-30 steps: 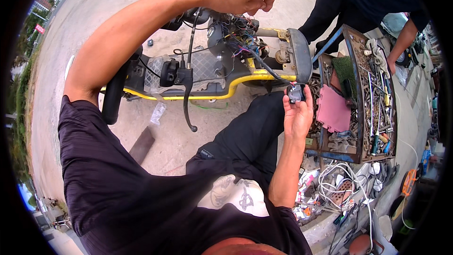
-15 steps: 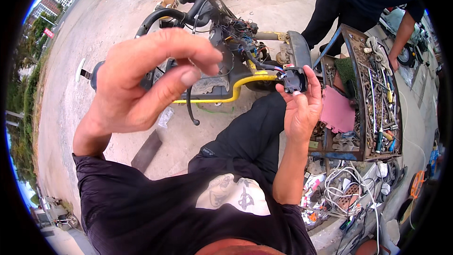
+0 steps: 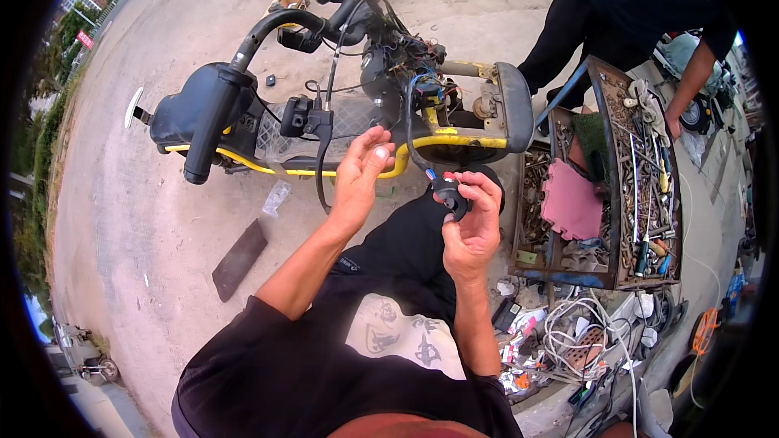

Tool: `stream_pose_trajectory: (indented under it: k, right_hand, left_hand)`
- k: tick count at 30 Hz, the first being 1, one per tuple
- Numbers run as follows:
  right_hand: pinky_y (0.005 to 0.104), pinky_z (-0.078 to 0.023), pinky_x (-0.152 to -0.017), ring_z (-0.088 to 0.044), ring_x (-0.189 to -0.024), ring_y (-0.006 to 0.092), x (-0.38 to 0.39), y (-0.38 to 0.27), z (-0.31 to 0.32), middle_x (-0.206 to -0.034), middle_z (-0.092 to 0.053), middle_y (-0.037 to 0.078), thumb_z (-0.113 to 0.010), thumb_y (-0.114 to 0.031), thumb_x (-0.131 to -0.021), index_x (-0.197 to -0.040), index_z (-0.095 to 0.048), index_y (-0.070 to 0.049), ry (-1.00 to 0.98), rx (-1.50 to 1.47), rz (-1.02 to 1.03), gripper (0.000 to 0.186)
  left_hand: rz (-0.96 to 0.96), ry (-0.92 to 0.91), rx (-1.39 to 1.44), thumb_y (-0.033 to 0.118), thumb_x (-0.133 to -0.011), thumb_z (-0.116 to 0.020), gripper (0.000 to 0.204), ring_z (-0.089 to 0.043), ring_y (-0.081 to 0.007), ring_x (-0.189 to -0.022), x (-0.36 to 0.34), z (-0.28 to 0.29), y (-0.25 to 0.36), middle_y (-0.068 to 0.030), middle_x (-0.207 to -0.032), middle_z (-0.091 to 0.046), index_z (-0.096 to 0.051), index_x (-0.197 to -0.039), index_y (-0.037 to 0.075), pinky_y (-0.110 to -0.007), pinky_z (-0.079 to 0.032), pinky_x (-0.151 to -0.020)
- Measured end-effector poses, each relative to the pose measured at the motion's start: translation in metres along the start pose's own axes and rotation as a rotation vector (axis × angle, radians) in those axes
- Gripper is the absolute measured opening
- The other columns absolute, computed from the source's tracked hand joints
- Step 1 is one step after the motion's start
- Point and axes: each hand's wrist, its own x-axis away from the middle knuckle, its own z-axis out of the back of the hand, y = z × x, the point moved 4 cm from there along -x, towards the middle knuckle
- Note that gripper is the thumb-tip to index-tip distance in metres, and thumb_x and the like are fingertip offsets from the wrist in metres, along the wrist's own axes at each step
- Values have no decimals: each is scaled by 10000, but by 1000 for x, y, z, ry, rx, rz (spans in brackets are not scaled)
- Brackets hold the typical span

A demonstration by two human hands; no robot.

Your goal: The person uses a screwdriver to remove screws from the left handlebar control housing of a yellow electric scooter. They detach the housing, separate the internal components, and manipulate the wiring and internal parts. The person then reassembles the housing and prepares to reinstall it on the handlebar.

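Fingers of the right hand [image 3: 471, 227] are gripping a small black part [image 3: 451, 195]; the left hand [image 3: 361, 178] is hanging open, empty. Its wires [image 3: 418, 134] are possibly pulling tight and tearing off the scooter [image 3: 341, 113].

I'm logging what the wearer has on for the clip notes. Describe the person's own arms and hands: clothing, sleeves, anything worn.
Both forearms are bare from the elbow down. The left hand and right hand wear no gloves, and no watch, ring or wristband shows. Short black sleeves of a dark T-shirt cover the upper arms; the shirt front bears a pale printed graphic.
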Motion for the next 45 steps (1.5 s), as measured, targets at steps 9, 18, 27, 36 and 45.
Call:
stream_pose_trajectory:
  k: [9,18,27,36,45]
  right_hand:
    - [461,-458,-1130,-565,-1304,344,19,2,2,-1314,-523,174,-511,222,-682,-1187,-641,-27,-40,321,97,577]
    - [499,-529,-1062,-580,-1286,394,32,17,5,-1272,-506,169,-541,233,-665,-1154,-631,-58,-45,467,130,577]
    - [476,-527,-1071,-596,-1277,381,27,25,2,-1306,-536,196,-645,128,-708,-1174,-645,-32,-116,568,-44,492]
    - [363,-526,-959,-654,-1065,267,-50,27,-7,-1192,-661,150,-705,-41,-944,-1204,-697,10,-96,400,-156,265]
    - [325,-585,-821,-720,-951,194,-152,80,-64,-1089,-711,140,-694,-167,-1031,-1283,-679,34,-144,233,-303,323]
  left_hand:
    - [83,207,418,197,-1097,-609,493,-624,-250,-1266,-82,-20,-30,-184,-1391,-605,-453,-1478,-75,-374,-523,-1089]
    - [179,222,749,163,-1092,-601,294,-698,-199,-950,-104,-40,-40,-139,-1166,-718,-604,-1328,-12,-336,-598,-830]
    - [159,148,712,163,-1085,-593,261,-608,-143,-778,-106,-38,-26,-106,-1023,-717,-625,-1300,19,-305,-517,-712]
    - [128,161,572,172,-1068,-577,295,-582,-141,-709,-92,-5,-31,-105,-906,-713,-611,-1300,-6,-291,-457,-659]
    - [177,191,509,178,-1079,-589,199,-705,-154,-755,-101,-2,-31,-96,-896,-729,-652,-1155,5,-267,-564,-686]
